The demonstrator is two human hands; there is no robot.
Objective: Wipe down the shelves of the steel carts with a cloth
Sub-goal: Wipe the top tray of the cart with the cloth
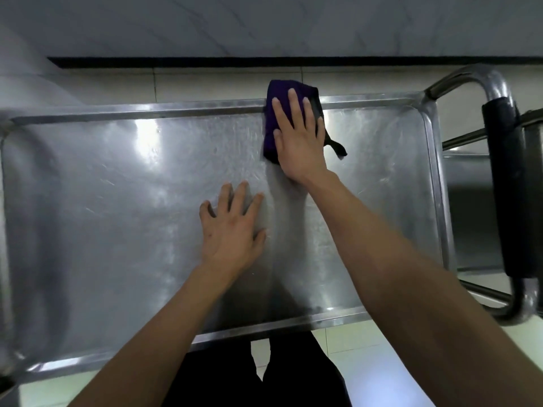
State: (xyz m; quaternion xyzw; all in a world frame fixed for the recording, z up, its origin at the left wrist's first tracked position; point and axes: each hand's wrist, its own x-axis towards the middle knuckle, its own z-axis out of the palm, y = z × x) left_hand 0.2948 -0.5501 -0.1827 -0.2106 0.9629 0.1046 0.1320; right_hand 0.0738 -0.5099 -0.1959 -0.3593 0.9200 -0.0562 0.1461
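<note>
Cloth (277,118), dark purple, lies bunched at the far rim of the shelf (117,215), partly draped over that rim. The right hand (296,139) presses it flat, fingers straight and spread rather than curled round it, likely so the whole palm drives the wipe. Nearer the shelf's middle, the left hand (232,227) rests open on bare steel, fingers splayed, holding nothing; it probably steadies the cart. At the shelf's right end stands the handle (502,183) with its black grip. Lower shelves are hidden beneath the top one, and the shelf's left end is blurred by glare, so I cannot tell how much is already wiped.
</note>
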